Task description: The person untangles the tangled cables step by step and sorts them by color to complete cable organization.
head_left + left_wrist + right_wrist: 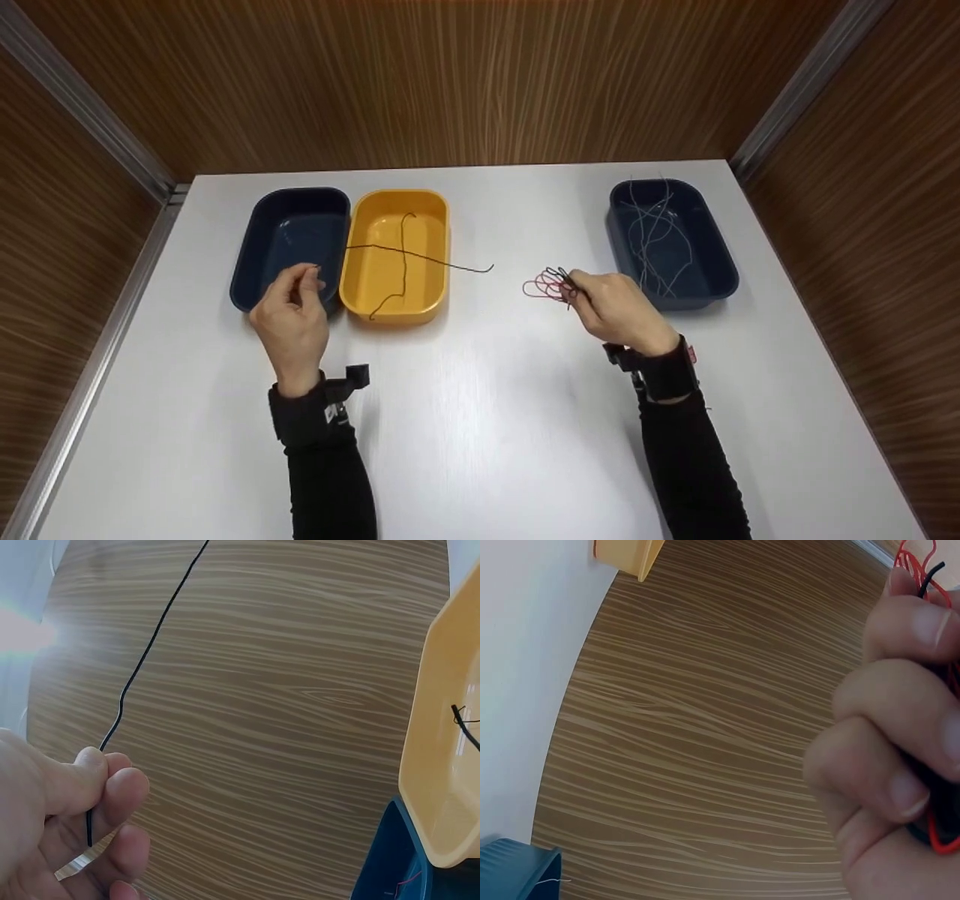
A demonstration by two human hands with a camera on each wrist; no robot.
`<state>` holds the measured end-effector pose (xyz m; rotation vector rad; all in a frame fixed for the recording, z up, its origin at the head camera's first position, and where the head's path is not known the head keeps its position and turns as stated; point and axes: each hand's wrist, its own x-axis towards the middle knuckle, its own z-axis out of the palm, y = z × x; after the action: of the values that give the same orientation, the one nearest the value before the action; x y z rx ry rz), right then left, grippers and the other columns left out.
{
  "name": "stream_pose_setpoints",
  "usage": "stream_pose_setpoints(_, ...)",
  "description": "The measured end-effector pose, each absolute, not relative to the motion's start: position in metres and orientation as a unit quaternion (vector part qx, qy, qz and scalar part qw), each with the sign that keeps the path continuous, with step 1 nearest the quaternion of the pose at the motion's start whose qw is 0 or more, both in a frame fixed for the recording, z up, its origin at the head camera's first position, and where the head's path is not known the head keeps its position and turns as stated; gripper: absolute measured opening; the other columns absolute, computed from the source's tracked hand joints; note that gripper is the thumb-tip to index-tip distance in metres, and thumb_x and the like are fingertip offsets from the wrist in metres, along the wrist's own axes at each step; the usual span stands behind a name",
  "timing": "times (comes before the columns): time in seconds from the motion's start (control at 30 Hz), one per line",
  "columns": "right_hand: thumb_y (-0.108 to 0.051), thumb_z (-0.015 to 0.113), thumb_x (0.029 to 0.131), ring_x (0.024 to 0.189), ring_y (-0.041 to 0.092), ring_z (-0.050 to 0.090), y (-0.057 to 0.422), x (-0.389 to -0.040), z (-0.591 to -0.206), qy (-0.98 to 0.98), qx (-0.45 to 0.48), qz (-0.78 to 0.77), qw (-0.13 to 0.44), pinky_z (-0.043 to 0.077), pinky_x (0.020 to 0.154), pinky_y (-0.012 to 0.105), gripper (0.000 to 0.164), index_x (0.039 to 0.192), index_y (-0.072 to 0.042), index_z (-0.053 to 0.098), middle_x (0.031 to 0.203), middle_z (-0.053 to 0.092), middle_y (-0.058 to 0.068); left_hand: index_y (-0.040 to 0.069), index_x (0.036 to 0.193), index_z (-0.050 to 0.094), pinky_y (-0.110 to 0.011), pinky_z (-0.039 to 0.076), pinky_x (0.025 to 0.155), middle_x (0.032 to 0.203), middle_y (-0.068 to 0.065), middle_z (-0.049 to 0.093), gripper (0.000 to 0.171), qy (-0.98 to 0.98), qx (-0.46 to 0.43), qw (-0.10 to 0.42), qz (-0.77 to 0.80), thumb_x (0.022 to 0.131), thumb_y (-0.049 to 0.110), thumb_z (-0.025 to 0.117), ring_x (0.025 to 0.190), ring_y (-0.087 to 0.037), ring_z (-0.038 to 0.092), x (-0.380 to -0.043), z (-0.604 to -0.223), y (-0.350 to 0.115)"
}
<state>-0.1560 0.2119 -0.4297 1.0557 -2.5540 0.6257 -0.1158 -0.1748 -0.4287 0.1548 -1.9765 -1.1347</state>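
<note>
Thumb and fingertips of my left hand (291, 311) pinch a black wire (157, 626) near one end, above the near right corner of the left dark blue bin (296, 196). A black wire (431, 259), apparently the same one, stretches over the yellow bin (442, 202) to its right; against the dark bin its near part is lost. Another black wire (404, 262) lies in the yellow bin. My right hand (619, 307) grips a looped bundle of red and black wires (551, 286) in curled fingers, left of the right dark blue bin (727, 289).
Several thin pale wires (651, 232) lie in the right bin, some poking over its rim. A bit of red (409, 881) shows inside the left blue bin. The bins stand on a white table (480, 450) bordered by wood-grain panels (480, 82).
</note>
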Motion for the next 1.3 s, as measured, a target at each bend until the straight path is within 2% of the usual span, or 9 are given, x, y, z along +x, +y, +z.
stream_pose_setpoints(0.27, 0.003, 0.053, 0.088, 0.049, 0.012, 0.04, 0.212, -0.157, -0.431, -0.893, 0.355, 0.22, 0.168, 0.039, 0.044, 0.031, 0.016, 0.076, -0.007, 0.052, 0.058, 0.05, 0.001, -0.002, 0.095, 0.073, -0.01, 0.035, 0.058, 0.073, -0.014, 0.071, 0.016, -0.791, 0.071, 0.399, -0.458, 0.096, 0.011, 0.064, 0.061, 0.004, 0.05, -0.116, -0.427, -0.169)
stream_pose_setpoints(0.5, 0.001, 0.054, 0.089, 0.049, 0.015, 0.042, 0.211, -0.159, -0.431, -0.9, 0.342, 0.216, 0.161, 0.039, 0.045, 0.034, 0.016, 0.075, -0.008, 0.051, 0.058, 0.05, 0.001, -0.002, 0.094, 0.072, -0.011, 0.033, 0.058, 0.071, -0.014, 0.07, 0.015, -0.779, 0.065, 0.417, -0.463, 0.095, 0.011, 0.065, 0.059, 0.006, 0.047, -0.119, -0.43, -0.164)
stream_pose_setpoints(0.6, 0.001, 0.054, 0.089, 0.049, 0.015, 0.041, 0.211, -0.159, -0.432, -0.902, 0.339, 0.214, 0.158, 0.038, 0.045, 0.034, 0.017, 0.075, -0.008, 0.051, 0.058, 0.049, 0.001, -0.003, 0.092, 0.072, -0.01, 0.036, 0.059, 0.072, -0.014, 0.07, 0.014, -0.778, 0.062, 0.422, -0.462, 0.094, 0.009, 0.066, 0.06, 0.0, 0.051, -0.121, -0.432, -0.162)
stream_pose_setpoints(0.7, 0.0, 0.054, 0.089, 0.049, 0.015, 0.041, 0.211, -0.16, -0.433, -0.904, 0.337, 0.212, 0.157, 0.038, 0.045, 0.034, 0.017, 0.075, -0.008, 0.051, 0.058, 0.049, 0.0, -0.004, 0.09, 0.071, -0.01, 0.038, 0.062, 0.074, -0.015, 0.07, 0.013, -0.786, 0.057, 0.421, -0.449, 0.093, 0.007, 0.066, 0.062, -0.013, 0.056, -0.123, -0.434, -0.158)
stream_pose_setpoints(0.83, -0.001, 0.054, 0.09, 0.049, 0.016, 0.042, 0.211, -0.16, -0.434, -0.906, 0.334, 0.211, 0.154, 0.039, 0.045, 0.035, 0.016, 0.076, -0.008, 0.052, 0.058, 0.05, 0.001, -0.005, 0.089, 0.07, -0.019, 0.045, 0.064, 0.076, -0.017, 0.069, 0.011, -0.803, 0.041, 0.416, -0.424, 0.092, 0.005, 0.066, 0.066, -0.026, 0.061, -0.126, -0.438, -0.152)
stream_pose_setpoints(1.03, -0.001, 0.053, 0.09, 0.05, 0.016, 0.043, 0.211, -0.161, -0.435, -0.909, 0.326, 0.214, 0.146, 0.041, 0.046, 0.037, 0.015, 0.077, -0.008, 0.053, 0.059, 0.051, 0.001, -0.007, 0.088, 0.069, -0.04, 0.05, 0.063, 0.076, -0.018, 0.07, 0.011, -0.83, 0.014, 0.413, -0.374, 0.091, 0.003, 0.066, 0.068, -0.031, 0.061, -0.131, -0.445, -0.142)
stream_pose_setpoints(1.3, 0.002, 0.05, 0.089, 0.05, 0.015, 0.04, 0.212, -0.163, -0.437, -0.907, 0.332, 0.21, 0.152, 0.038, 0.046, 0.034, 0.015, 0.077, -0.007, 0.052, 0.059, 0.049, 0.001, -0.006, 0.085, 0.069, -0.042, 0.05, 0.063, 0.076, -0.019, 0.07, 0.009, -0.862, 0.0, 0.393, -0.319, 0.09, 0.001, 0.065, 0.069, -0.033, 0.058, -0.138, -0.456, -0.133)
